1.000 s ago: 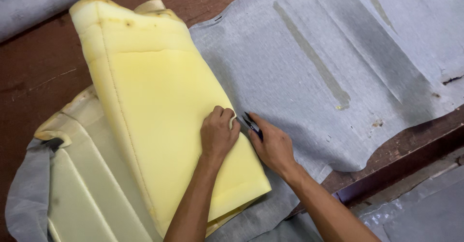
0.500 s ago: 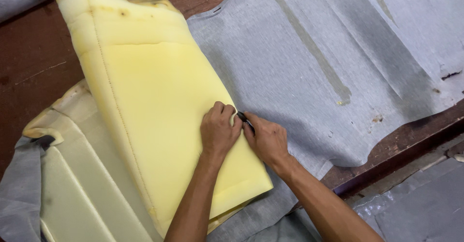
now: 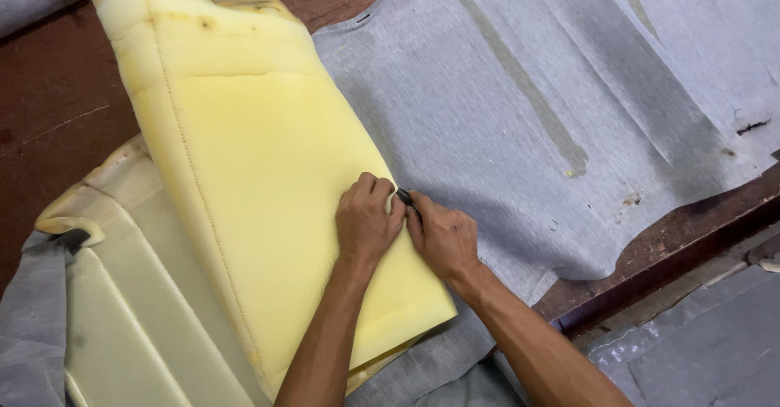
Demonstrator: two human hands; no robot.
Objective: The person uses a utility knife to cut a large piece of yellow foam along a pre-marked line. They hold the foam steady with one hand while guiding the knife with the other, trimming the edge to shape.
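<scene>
A thick yellow foam slab (image 3: pixel 252 171) lies on a grey fabric sheet (image 3: pixel 520 106) over a brown table. My left hand (image 3: pixel 367 222) presses down on the foam's right edge with its fingers curled. My right hand (image 3: pixel 443 240) is right beside it on the fabric, closed on a small dark pen-like tool (image 3: pixel 404 197) whose tip sits at the foam's edge. Both forearms reach in from the bottom of the view.
A paler stitched foam cushion (image 3: pixel 106 309) lies under the slab at the lower left. The brown table top (image 3: pixel 49 114) shows at the left and along the right edge (image 3: pixel 674 253). More grey sheeting (image 3: pixel 715 350) lies below the table edge at the lower right.
My right hand has slid in closer to my left hand, bringing the dark tool against the foam's edge. The foam slab has barely shifted.
</scene>
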